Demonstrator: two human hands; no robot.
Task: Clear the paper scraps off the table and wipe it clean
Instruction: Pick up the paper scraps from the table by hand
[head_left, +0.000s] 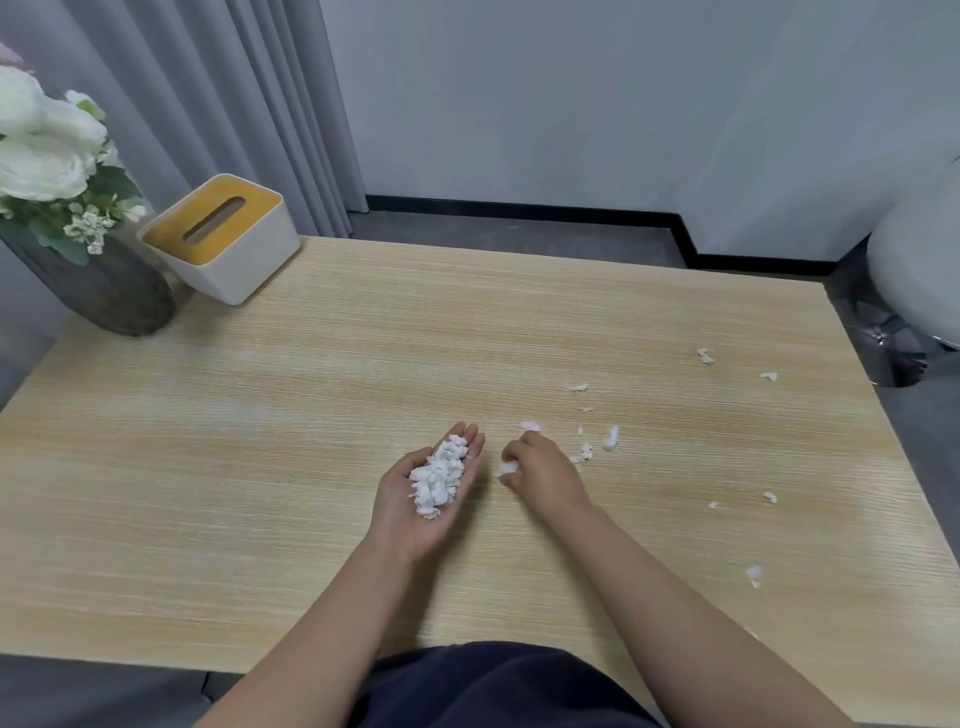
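Holding my left hand (427, 491) palm up above the light wood-grain table (311, 415), I carry a heap of small white torn paper scraps (438, 478) that runs from the palm to the base of the fingers, which are extended and only slightly cupped, not curled around the load. My right hand (540, 475) sits just beside it, knuckles up, low over the tabletop, with its fingers curled and pinching a small white paper scrap (509, 467) at the thumb side; a second white fragment (530, 426) lies on the table at the fingertips. Loose white paper bits (597, 447) remain scattered on the table right of that hand: a small cluster close by, several single pieces (705, 356) farther toward the far right edge, and others (754, 576) nearer the right front edge. I count no fewer than 10 separate pieces outside my hands; the smallest are too fine to count with certainty. At the far left corner stands a white rectangular tissue box with a yellow-tan slotted lid (221, 239), and next to it a dark grey round vase holding white artificial flowers with green leaves (104, 291); whether box and vase touch cannot be determined. Grey curtains (234, 104) hang behind them. A white round stool on a chrome base (914, 280) stands beyond the right edge.
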